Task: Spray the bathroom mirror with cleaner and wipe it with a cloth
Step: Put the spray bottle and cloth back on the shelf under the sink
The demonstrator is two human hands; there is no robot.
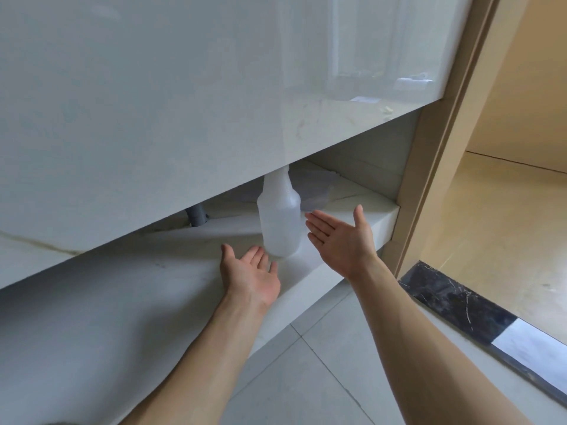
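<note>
A: Starting at the left, what's there?

B: A grey pipe (pixel 196 216) comes down at the back of the lower shelf (pixel 129 271), under the glossy pale front panel (pixel 153 102) of the vanity.

A: And the hands?

B: The left hand (pixel 251 276) reaches over the shelf's front edge, palm up, fingers loosely spread, holding nothing. Its fingertips sit just beside the base of the spray bottle (pixel 279 219); whether they touch it I cannot tell.

A: Where does the bottle stand?

B: Upright on the shelf, between the two hands. It is translucent white, and its top is hidden behind the lower edge of the panel.

A: The right hand?

B: The right hand (pixel 340 237) is flat and spread, palm turned towards the bottle, thumb up, fingertips just beside the bottle's side. It grips nothing.

A: Anything behind?

B: Something pale and crumpled (pixel 316 185) lies at the back of the shelf, too dim to name.

A: Further right?

B: A tan door frame (pixel 429 179), then a dark marble threshold (pixel 454 305) on the floor (pixel 306 378).
</note>
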